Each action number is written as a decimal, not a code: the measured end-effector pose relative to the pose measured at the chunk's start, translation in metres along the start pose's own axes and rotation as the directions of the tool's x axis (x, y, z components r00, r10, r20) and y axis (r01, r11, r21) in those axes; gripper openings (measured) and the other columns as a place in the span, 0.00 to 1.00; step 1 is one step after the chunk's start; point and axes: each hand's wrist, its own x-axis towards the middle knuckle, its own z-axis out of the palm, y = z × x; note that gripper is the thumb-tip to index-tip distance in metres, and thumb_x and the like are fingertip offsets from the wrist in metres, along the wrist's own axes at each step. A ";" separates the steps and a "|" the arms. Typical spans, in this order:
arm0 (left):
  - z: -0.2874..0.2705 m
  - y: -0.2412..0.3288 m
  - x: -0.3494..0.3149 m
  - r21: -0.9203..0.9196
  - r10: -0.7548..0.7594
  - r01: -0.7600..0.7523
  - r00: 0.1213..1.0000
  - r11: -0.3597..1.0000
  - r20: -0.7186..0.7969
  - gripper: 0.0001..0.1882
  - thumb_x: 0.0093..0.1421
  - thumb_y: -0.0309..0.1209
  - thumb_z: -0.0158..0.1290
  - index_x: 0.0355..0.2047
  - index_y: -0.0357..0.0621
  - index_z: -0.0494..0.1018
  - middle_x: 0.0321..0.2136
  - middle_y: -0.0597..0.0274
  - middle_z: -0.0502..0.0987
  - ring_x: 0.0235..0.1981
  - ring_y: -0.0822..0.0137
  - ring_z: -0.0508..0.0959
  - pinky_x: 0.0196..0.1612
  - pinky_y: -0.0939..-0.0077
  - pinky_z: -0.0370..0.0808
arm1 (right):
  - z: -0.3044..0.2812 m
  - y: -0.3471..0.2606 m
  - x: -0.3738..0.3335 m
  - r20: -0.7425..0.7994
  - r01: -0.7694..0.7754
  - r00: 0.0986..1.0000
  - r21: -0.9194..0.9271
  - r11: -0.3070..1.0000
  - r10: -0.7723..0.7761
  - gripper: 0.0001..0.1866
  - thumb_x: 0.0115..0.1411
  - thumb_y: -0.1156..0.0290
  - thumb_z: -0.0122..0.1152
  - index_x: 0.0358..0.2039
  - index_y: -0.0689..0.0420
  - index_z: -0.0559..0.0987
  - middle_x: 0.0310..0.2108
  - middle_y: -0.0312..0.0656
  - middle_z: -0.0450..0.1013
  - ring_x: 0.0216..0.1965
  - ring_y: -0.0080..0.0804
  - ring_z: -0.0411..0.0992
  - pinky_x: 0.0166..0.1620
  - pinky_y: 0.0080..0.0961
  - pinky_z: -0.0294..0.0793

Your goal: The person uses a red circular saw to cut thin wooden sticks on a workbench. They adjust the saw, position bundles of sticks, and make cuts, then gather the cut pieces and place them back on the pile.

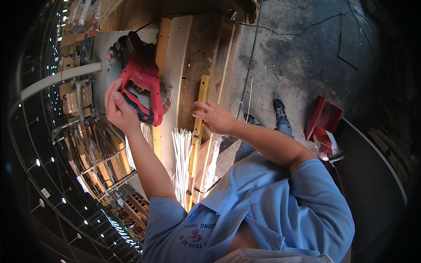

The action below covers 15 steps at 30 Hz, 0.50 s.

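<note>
A red and black circular saw [147, 83] rests on the pale board at the left. My left hand [121, 110] is beside its black-gripped rear handle, fingertips against the red housing; the fingers are stretched, not wrapped round the handle. My right hand [215, 116] has its fingers curled over a long yellow strip with dark spots [203, 90], which lies lengthwise along the work. Under the strip are a brown wooden board [198, 52] and a pale board [177, 48].
A bundle of thin white sticks [181, 153] lies near my body. Racks of wooden pieces [94, 153] stand at the left. A cardboard box [175, 8] is at the far end. Black cable [280, 33] crosses the concrete floor. At the right is a red box [324, 116].
</note>
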 end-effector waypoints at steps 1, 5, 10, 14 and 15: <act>0.000 0.000 0.000 -0.002 0.002 -0.002 1.000 1.000 0.001 0.22 0.77 0.38 0.44 0.47 0.29 0.81 0.47 0.48 0.82 0.51 0.53 0.81 0.58 0.63 0.74 | 0.000 0.000 0.000 -0.004 0.000 1.000 0.000 1.000 0.000 0.28 0.53 0.76 0.66 0.55 0.47 0.72 0.62 0.41 0.64 0.49 0.48 0.72 0.49 0.43 0.79; 0.000 0.001 0.001 0.001 -0.005 0.005 1.000 1.000 -0.003 0.22 0.77 0.38 0.44 0.47 0.29 0.81 0.47 0.49 0.83 0.52 0.53 0.81 0.58 0.63 0.75 | 0.000 0.000 0.000 -0.005 -0.002 1.000 -0.001 1.000 0.002 0.28 0.53 0.76 0.67 0.55 0.47 0.72 0.61 0.40 0.64 0.49 0.48 0.72 0.49 0.42 0.79; -0.001 0.000 0.002 0.004 0.004 -0.004 1.000 1.000 0.002 0.22 0.77 0.38 0.44 0.46 0.29 0.81 0.47 0.49 0.83 0.51 0.54 0.82 0.58 0.64 0.75 | 0.001 0.000 0.000 -0.010 0.000 1.000 -0.004 1.000 0.000 0.27 0.53 0.76 0.66 0.55 0.47 0.73 0.61 0.40 0.64 0.49 0.47 0.72 0.48 0.42 0.80; 0.000 -0.001 0.003 0.002 0.013 -0.013 1.000 1.000 0.005 0.23 0.78 0.38 0.44 0.46 0.29 0.81 0.47 0.49 0.83 0.51 0.54 0.82 0.58 0.64 0.75 | 0.002 0.001 0.000 -0.024 0.004 1.000 -0.005 1.000 -0.004 0.27 0.54 0.75 0.66 0.55 0.47 0.72 0.61 0.40 0.64 0.49 0.47 0.72 0.47 0.41 0.80; 0.000 -0.001 0.003 0.000 0.016 -0.016 1.000 1.000 0.005 0.23 0.78 0.38 0.44 0.46 0.29 0.81 0.47 0.49 0.83 0.51 0.54 0.82 0.58 0.64 0.75 | 0.002 0.001 -0.001 -0.025 0.004 1.000 -0.005 1.000 -0.004 0.27 0.54 0.75 0.66 0.55 0.47 0.72 0.61 0.40 0.64 0.49 0.47 0.72 0.47 0.41 0.80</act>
